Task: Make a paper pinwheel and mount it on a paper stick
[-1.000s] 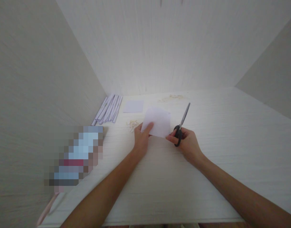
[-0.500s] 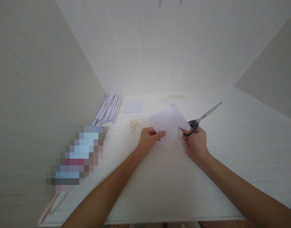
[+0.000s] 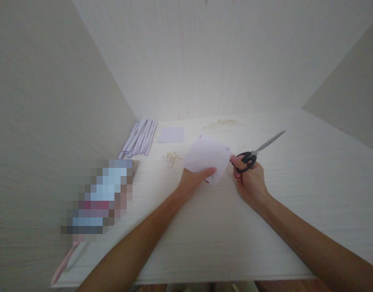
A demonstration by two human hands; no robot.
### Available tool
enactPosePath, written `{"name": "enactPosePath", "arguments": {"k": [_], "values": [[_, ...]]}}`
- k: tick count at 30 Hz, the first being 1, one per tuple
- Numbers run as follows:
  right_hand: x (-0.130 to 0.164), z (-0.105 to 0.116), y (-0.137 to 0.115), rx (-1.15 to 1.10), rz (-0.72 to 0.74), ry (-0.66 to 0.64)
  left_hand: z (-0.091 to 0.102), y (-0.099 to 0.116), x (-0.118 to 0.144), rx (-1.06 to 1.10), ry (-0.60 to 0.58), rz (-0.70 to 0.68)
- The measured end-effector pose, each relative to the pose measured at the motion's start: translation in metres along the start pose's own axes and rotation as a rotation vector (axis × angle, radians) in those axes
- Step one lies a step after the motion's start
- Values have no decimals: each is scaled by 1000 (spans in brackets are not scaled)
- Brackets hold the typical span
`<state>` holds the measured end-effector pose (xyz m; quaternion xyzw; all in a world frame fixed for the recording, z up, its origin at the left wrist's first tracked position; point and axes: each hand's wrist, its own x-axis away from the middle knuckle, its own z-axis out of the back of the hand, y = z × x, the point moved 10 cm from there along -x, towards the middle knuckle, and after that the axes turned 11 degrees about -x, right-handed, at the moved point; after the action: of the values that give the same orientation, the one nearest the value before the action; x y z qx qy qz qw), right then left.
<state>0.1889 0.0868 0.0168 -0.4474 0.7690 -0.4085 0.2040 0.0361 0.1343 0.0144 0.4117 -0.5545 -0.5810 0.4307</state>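
Observation:
My left hand (image 3: 192, 182) pinches the lower edge of a pale lilac sheet of paper (image 3: 206, 158), held just above the white table (image 3: 204, 243). My right hand (image 3: 250, 178) grips a pair of black-handled scissors (image 3: 257, 150); the steel blades point up and to the right, away from the paper. The scissor handles sit right beside the paper's right corner.
Several rolled paper strips (image 3: 139, 138) lie at the back left by the wall. A small lilac square of paper (image 3: 171, 134) lies behind the hands. Small pale pieces lie in two heaps (image 3: 171, 158) (image 3: 221, 123). A blurred-out object (image 3: 96, 198) is at the left.
The scissors swung from pointing up to pointing right. The paper turned in my left hand and dropped slightly; my right fingers let go of its edge.

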Motion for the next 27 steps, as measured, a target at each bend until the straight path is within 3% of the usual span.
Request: {"name": "enactPosePath", "arguments": {"k": [4, 9, 27], "values": [[8, -16, 14, 166, -84, -160, 19, -7, -4, 20, 174, 38], [17, -30, 21, 349, -110, -304, 24, -2, -4, 54, 224, 24], [18, -33, 20, 322, -109, -325, 22, 6, 3, -131, 210, 47]]}}
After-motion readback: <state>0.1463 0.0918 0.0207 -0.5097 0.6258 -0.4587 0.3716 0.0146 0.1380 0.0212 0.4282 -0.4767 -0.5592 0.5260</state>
